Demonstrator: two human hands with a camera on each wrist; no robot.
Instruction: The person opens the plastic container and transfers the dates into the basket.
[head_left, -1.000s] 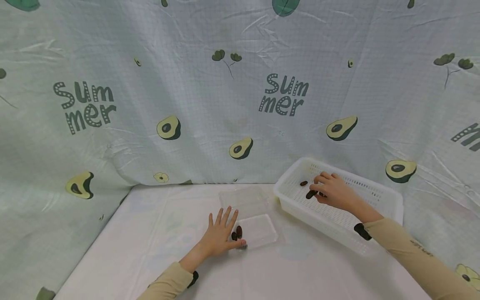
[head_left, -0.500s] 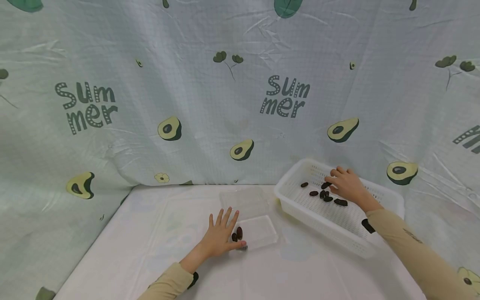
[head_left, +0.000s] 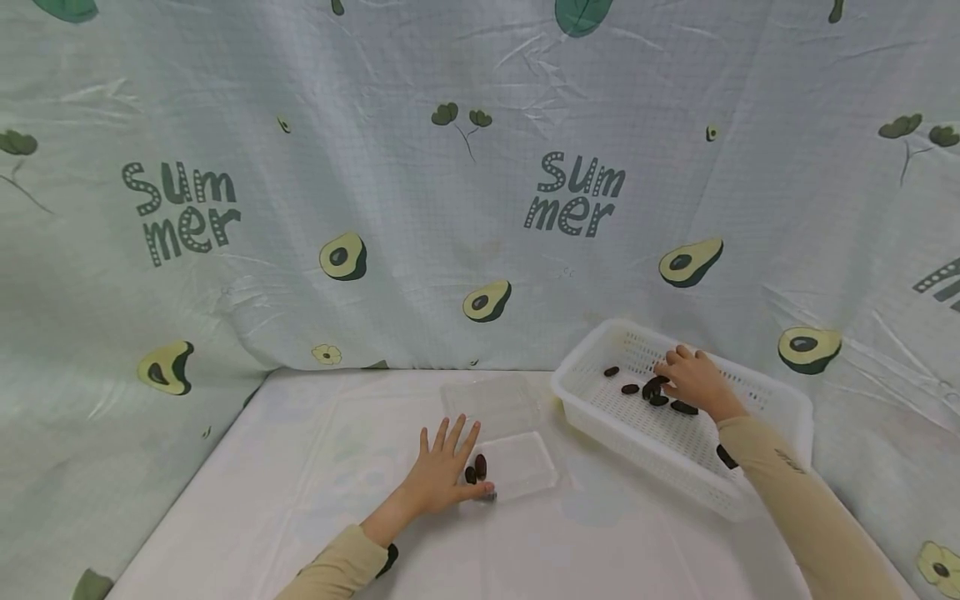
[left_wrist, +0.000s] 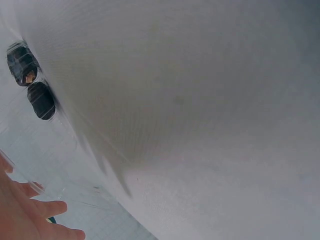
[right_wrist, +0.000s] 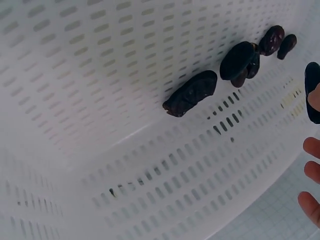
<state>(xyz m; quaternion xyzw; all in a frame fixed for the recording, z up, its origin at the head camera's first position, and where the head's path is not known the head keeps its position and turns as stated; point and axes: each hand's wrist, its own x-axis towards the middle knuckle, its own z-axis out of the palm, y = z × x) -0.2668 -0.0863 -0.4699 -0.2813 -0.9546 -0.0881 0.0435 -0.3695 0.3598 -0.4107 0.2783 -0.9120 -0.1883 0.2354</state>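
My left hand [head_left: 438, 475] lies spread with straight fingers at the left side of a clear plastic box [head_left: 528, 467], its thumb at the near edge. Two dark dates [head_left: 481, 467] are in the box beside that hand; the left wrist view shows these dates [left_wrist: 41, 100] through the clear plastic. Over the white basket, my right hand [head_left: 697, 382] pinches a date [right_wrist: 312, 92] between thumb and fingers. Below it, several dark brown dates [right_wrist: 192, 93] lie on the basket floor, some bunched together, two smaller ones [head_left: 611, 372] farther left.
The white slotted basket [head_left: 637, 454] stands at the right, angled against the hanging patterned sheet [head_left: 405, 192]. Behind the box lies its clear lid [head_left: 491, 400], flat on the white-covered table [head_left: 330, 450].
My right hand has moved right within the basket with a date, then dipped slightly toward the bunched dates, uncovering others on the floor. My left hand stays in place.
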